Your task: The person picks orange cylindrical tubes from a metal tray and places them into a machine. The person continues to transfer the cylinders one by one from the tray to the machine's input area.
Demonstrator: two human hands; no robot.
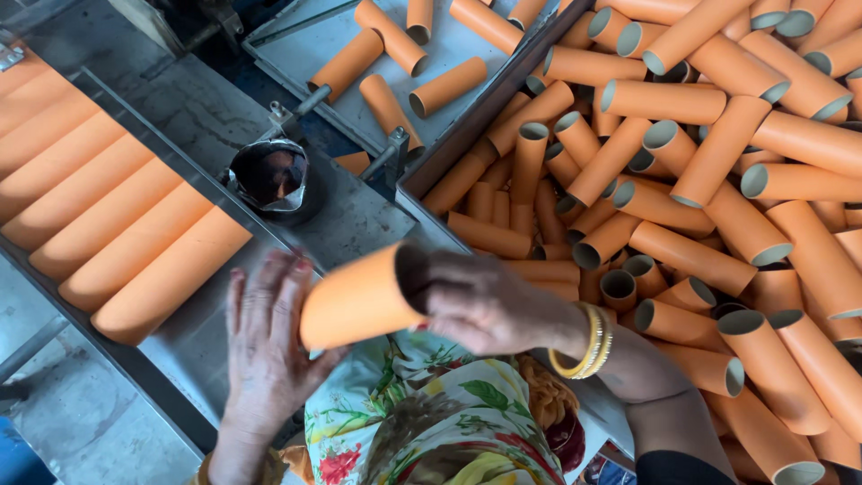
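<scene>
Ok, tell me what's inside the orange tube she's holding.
The right hand has fingers pushed into the open end of the orange tube, while the left hand steadies it. Anything deeper inside is hidden.

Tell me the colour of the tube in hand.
Orange tube, clearest in the head view.
</scene>
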